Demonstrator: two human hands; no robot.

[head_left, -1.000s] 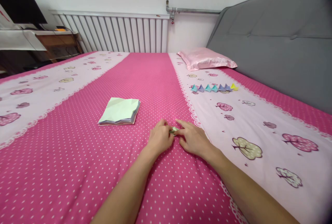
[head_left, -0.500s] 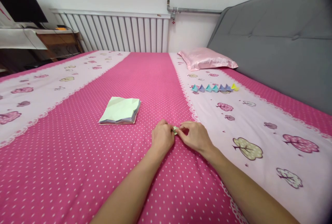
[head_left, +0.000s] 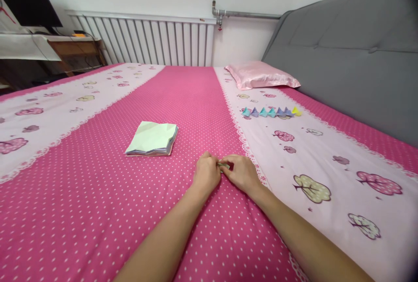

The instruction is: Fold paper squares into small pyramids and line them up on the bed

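A small folded piece of pale green paper (head_left: 224, 165) is pinched between my two hands, just above the pink bedspread. My left hand (head_left: 207, 172) grips its left side, with the fingers curled and partly hidden from me. On the other side, the thumb and fingers of my right hand (head_left: 242, 172) close on the paper. Most of the paper is covered by my fingers, so its shape is hard to make out. Left of my hands lies a stack of square paper sheets (head_left: 153, 137), with a creased pale green sheet on top.
Several small folded paper shapes in teal, purple and yellow (head_left: 271, 112) stand in a row on the bedspread (head_left: 183, 95). Behind them lies a pink satin pillow (head_left: 261, 75) by the grey headboard (head_left: 346, 47). A radiator (head_left: 146, 40) and a desk with a monitor (head_left: 31, 5) are beyond.
My right hand has shifted slightly left and down, its fingers moving over the folded paper. Less of the paper's face shows now. The left hand still holds it.
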